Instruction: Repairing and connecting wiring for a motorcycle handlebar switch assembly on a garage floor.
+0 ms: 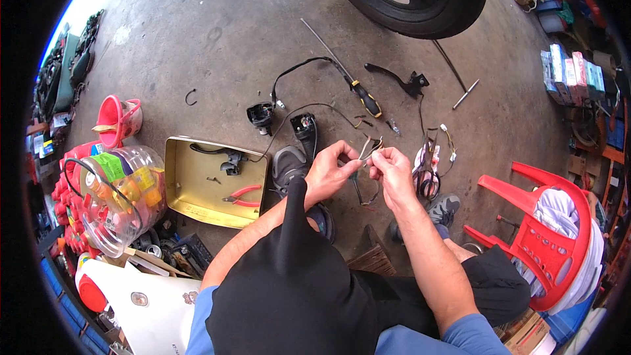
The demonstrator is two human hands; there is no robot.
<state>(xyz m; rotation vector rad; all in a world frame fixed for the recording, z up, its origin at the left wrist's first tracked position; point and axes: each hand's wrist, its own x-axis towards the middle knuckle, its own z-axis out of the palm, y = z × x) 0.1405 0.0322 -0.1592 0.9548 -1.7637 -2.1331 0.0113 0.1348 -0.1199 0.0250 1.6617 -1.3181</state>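
Both hands meet above the floor in front of my knees. My left hand (330,172) pinches thin wires (365,148) between thumb and fingers. From the other side my right hand (392,172) grips the same bundle with its fingertips; the exact strands are too small to tell apart. Just beyond lie a black handlebar switch housing (304,127) and a second one (261,117), with black cable running from them. A screwdriver (367,99) with a yellow and black handle rests past my hands. Scissors (428,172) lie to the right of my right hand.
A gold tin tray (186,187) at left holds red-handled pliers (242,196) and a black switch part (233,162). A black lever (398,81) and a T-handled tool (465,94) lie ahead. A wheel (453,13) stands beyond. A red plastic chair (536,250) is at right.
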